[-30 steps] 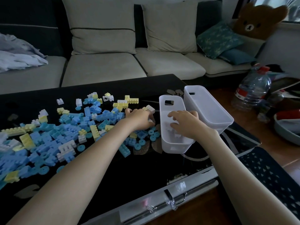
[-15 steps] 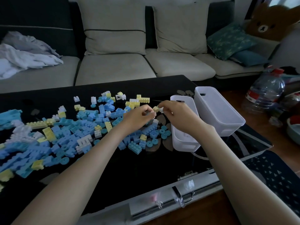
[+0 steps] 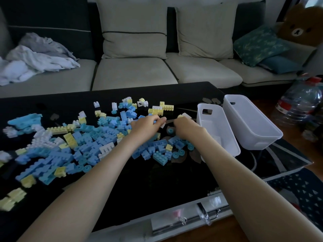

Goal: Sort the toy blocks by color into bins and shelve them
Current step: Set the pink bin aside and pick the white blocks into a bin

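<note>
1. Head view: loose blocks (image 3: 90, 142), mostly blue with some yellow and white, lay scattered across the left and middle of the dark desk (image 3: 157, 180). Two white bins stood side by side at the desk's right edge. Their long axes ran away from the person, slanting from far-left to near-right.
2. The left hand (image 3: 148, 126) hovered over the pile's right fringe, its grip apparently pinching a small white block (image 3: 163, 125) at curled fingertips. The right hand (image 3: 188, 129) sat just beside it, knuckles up and fingers curled down out of sight. Whether that grip grasped anything could not be told.
3. The near bin (image 3: 214, 124) lay to the right of both hands, just beside the right hand, with the far bin (image 3: 253, 126) beyond it. The right hand sat between the white block and the near bin, so the block would probably have to cross over that hand or be passed to it.
</note>
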`<state>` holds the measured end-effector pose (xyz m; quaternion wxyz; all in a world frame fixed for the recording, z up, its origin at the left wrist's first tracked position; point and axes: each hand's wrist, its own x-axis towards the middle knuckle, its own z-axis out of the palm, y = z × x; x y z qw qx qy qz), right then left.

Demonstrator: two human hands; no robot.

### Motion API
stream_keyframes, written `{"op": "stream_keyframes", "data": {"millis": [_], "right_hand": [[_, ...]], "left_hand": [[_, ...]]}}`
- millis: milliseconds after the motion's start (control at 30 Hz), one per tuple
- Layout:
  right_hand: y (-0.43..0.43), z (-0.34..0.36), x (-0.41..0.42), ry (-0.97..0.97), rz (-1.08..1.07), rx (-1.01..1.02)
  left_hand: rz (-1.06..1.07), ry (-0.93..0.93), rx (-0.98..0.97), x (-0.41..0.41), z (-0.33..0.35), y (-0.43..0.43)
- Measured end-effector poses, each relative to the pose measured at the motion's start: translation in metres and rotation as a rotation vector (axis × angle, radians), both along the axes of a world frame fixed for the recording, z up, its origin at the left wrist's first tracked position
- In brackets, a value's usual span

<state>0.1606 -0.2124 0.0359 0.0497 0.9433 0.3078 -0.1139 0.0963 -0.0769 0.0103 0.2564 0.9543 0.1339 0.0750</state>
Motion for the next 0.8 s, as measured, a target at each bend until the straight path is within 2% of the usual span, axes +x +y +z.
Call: {"op": "stream_keyframes", "data": {"millis": [167, 267, 367, 500, 633, 800], "right_hand": [[0.000, -0.004, 0.004, -0.085, -0.070, 0.093], [0.000, -0.005, 0.005, -0.079, -0.139, 0.039], [0.004, -0.008, 0.012, -0.049, -0.102, 0.021], [0.003, -0.001, 0.017, -0.037, -0.055, -0.004], [-0.002, -0.004, 0.016, -0.135, -0.078, 0.032], [0.002, -0.006, 0.017, -0.104, -0.118, 0.044]], "left_hand": [[0.023, -0.045, -0.024, 0.003, 0.001, 0.000], [0.054, -0.061, -0.073, 0.008, -0.004, -0.002], [0.063, -0.047, -0.152, 0.010, -0.012, -0.005], [0.036, -0.020, -0.135, 0.007, -0.017, -0.006], [0.040, -0.018, -0.128, 0.007, -0.017, -0.006], [0.048, -0.006, -0.135, 0.007, -0.014, -0.008]]}}
